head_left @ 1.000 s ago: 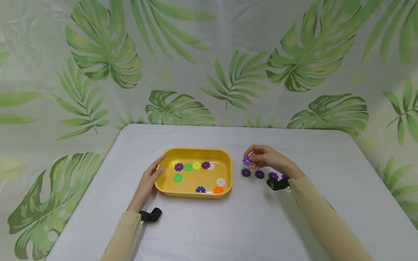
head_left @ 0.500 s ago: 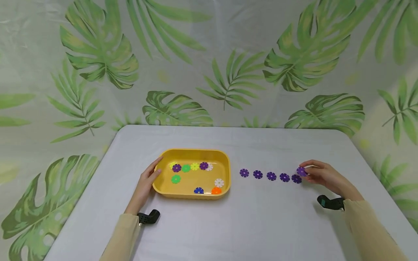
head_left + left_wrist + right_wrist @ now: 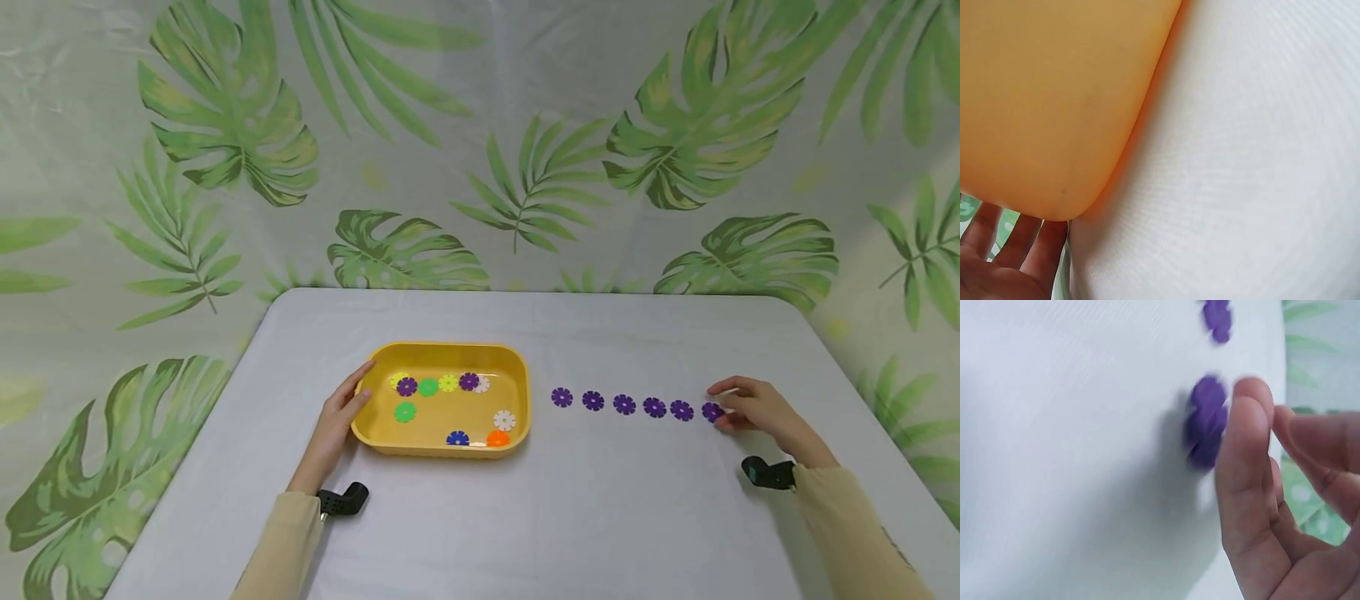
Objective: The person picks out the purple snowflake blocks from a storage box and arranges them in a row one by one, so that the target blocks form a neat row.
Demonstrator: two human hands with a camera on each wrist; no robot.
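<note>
Tray (image 3: 442, 410) lengthwise, left to right

Over on the left half of the surface (image 3: 540, 517) sits the tray (image 3: 444, 414), with the left hand (image 3: 332, 425) touching its left end. Inside, a string of loose discs (image 3: 428, 387) runs across the far half, some overlapping; one more lies in front of them on the left, and three sit nearer the front wall, middle to right. Now out past the tray's right end, and here's a row of six discs (image 3: 624, 405), spaced apart, stretching rightward, the last one just beside the right hand (image 3: 763, 414)! Behind the surface, the backdrop (image 3: 420, 142).
</note>
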